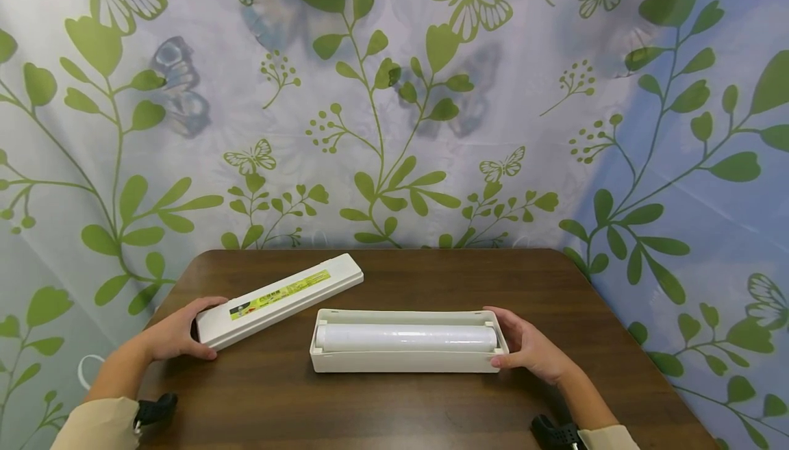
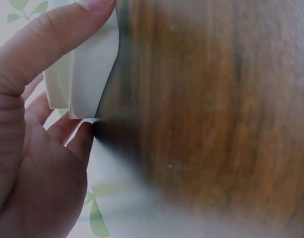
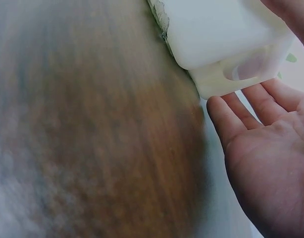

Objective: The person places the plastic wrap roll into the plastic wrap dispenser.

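Note:
A long white lid [image 1: 335,277] with a yellow-green label [image 1: 280,294] lies slanted on the left of the table. My left hand [image 1: 175,330] grips the lid's near left end, thumb on one side and fingers on the other. Right of it stands an open white cling film box [image 1: 407,364], with a roll of clear-white film [image 1: 407,337] lying inside. Around the box's right end my right hand [image 1: 536,348] holds on, thumb at the front and fingers behind. The right wrist view shows the box end [image 3: 226,34] against my fingertips [image 3: 219,106].
Under both parts is a dark brown wooden table [image 1: 394,409] with rounded far corners. A curtain [image 1: 382,128] printed with green leaves and butterflies hangs behind it and along the sides. Black straps with devices [image 1: 157,409] sit at both wrists.

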A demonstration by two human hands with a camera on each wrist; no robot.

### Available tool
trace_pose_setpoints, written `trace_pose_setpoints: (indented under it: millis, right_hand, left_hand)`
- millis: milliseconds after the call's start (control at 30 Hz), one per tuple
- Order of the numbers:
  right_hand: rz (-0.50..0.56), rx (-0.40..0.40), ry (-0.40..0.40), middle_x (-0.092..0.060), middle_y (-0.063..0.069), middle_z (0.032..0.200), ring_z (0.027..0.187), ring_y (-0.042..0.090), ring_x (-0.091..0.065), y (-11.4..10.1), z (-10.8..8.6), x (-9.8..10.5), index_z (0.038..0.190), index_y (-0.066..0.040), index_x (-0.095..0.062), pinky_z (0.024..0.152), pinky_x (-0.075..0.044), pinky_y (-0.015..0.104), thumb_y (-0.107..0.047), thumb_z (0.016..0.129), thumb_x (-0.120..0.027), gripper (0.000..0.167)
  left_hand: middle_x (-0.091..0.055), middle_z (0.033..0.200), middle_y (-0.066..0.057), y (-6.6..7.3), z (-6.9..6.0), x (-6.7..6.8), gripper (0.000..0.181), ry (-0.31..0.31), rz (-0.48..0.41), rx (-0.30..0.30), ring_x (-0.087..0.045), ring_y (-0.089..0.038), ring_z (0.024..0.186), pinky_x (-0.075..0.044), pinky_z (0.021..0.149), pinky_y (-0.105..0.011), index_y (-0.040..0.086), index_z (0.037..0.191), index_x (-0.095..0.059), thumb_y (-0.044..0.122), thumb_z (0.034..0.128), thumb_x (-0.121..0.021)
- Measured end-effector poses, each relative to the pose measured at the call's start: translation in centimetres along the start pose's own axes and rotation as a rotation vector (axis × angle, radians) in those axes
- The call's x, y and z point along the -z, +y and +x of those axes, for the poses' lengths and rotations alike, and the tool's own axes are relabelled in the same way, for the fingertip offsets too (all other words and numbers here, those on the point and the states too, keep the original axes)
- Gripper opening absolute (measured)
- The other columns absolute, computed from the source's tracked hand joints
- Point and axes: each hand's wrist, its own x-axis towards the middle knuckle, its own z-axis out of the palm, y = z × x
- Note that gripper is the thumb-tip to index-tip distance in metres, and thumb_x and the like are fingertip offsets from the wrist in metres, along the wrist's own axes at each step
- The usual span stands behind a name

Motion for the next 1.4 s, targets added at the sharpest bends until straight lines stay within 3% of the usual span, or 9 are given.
trace_pose_setpoints:
  millis: [133,367,567,1400]
  right_hand:
    - [0.000,0.006,-0.004,-0.041,0.026,0.151,0.119,0.011,-0.059,-0.04,0.00,-0.01,0.157,0.002,-0.024,0.093,-0.058,0.035,-0.003,0.083,-0.082,0.095]
    - [0.000,0.004,-0.003,-0.040,0.028,0.152,0.120,0.012,-0.058,0.04,0.04,0.01,0.157,0.000,-0.026,0.094,-0.058,0.035,-0.004,0.083,-0.082,0.093]
    - [-0.006,0.007,-0.006,-0.039,0.030,0.152,0.120,0.012,-0.058,0.01,0.08,0.02,0.157,0.000,-0.025,0.094,-0.058,0.034,-0.005,0.083,-0.081,0.093]
    - [0.004,0.010,-0.013,-0.040,0.028,0.152,0.120,0.012,-0.058,0.00,0.06,0.00,0.158,0.006,-0.020,0.094,-0.057,0.035,-0.003,0.083,-0.081,0.096]
  left_hand:
    - [-0.056,0.139,-0.017,0.06,-0.06,0.02,0.098,0.006,0.005,0.012,-0.050,-0.005,0.107,-0.043,0.083,-0.025,0.009,0.148,-0.045,0.035,0.0681,-0.095]
    - [-0.056,0.140,-0.019,0.45,-0.22,0.09,0.097,0.007,0.008,0.007,-0.051,-0.009,0.109,-0.043,0.083,-0.025,0.007,0.149,-0.046,0.036,0.0695,-0.094]
    - [-0.055,0.142,-0.018,0.12,-0.33,0.15,0.097,0.006,0.019,0.029,-0.049,-0.003,0.108,-0.043,0.084,-0.026,0.010,0.150,-0.045,0.038,0.0699,-0.094]
    - [-0.056,0.140,-0.020,-0.09,-0.62,-0.29,0.095,0.006,-0.039,0.052,-0.048,0.000,0.104,-0.041,0.083,-0.024,0.009,0.150,-0.045,0.034,0.0721,-0.093]
